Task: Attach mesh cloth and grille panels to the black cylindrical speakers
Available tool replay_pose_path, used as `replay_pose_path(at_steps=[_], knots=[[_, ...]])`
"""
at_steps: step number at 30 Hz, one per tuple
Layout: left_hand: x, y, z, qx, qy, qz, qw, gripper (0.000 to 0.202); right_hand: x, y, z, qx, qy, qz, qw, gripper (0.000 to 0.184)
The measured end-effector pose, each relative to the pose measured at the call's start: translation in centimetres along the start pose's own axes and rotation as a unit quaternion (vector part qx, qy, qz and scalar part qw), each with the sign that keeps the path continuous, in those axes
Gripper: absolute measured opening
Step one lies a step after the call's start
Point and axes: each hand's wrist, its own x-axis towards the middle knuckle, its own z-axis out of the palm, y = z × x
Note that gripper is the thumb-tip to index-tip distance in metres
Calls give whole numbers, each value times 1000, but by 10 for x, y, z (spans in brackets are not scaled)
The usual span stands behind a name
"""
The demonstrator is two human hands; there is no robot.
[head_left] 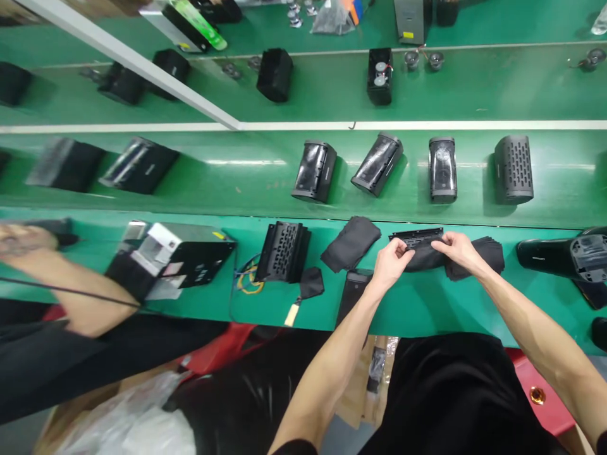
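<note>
Thin black cloth (pixel 424 258) is stretched between my two hands, over the near side of a black slotted grille panel (pixel 417 237). My left hand (pixel 392 260) pinches the cloth's left end, and my right hand (pixel 456 248) pinches its upper right part. Beside my right hand lies a fanned stack of black cloth pieces (pixel 490 256). Another cloth stack (pixel 351 243) rests up and to the left of my left hand. A black box-shaped housing (pixel 351 294) is partly hidden behind my left forearm.
Slotted grille panels (pixel 283 251) are stacked at left, near a small brush (pixel 293 314) and a black cloth scrap (pixel 312 282). Several speakers, one a wrapped speaker (pixel 442 169), stand on the green conveyor (pixel 265 148). A co-worker's arm (pixel 85 287) reaches in at far left.
</note>
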Motion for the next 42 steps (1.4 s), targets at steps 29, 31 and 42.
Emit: replay_pose_path(at_steps=[29, 31, 42], knots=[[4, -12, -39, -89, -4, -80, 993, 49, -13, 22, -3, 132, 62, 20, 989, 45], [-12, 1, -37, -147, -27, -72, 986, 53, -32, 23, -12, 219, 42, 26, 974, 50], [-73, 52, 1, -263, -90, -81, 957, 58, -122, 32, -62, 264, 29, 20, 964, 51]])
